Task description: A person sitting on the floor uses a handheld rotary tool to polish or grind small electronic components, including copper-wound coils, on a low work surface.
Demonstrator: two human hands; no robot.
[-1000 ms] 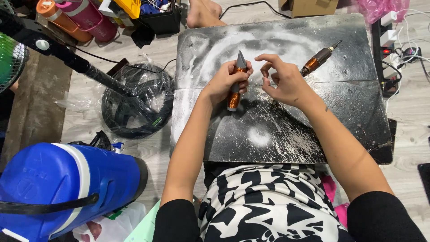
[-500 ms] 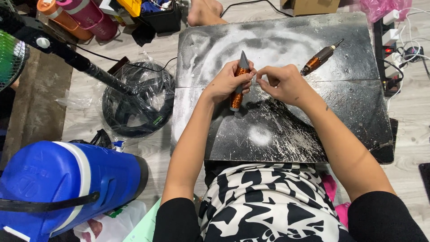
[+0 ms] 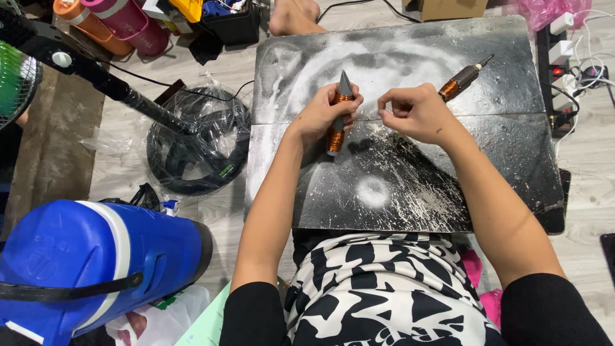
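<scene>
My left hand (image 3: 323, 115) grips a pointed grey rod wound with copper wire (image 3: 339, 114), held upright above a scuffed black board (image 3: 397, 186). My right hand (image 3: 416, 112) is pinched shut just to the right of it, and a thin wire seems to run from its fingers to the coil. A second copper-wound rod (image 3: 460, 81) lies on the board beyond my right hand.
A blue cooler jug (image 3: 90, 263) stands at the lower left. A fan stand (image 3: 83, 67) and a bagged black round base (image 3: 198, 144) sit left of the board. A power strip with plugs (image 3: 567, 57) is at the right. A bare foot (image 3: 293, 16) shows at the top.
My right hand has drawn away to the right of the coil, widening the gap between my two hands. The left hand keeps its hold on the rod.
</scene>
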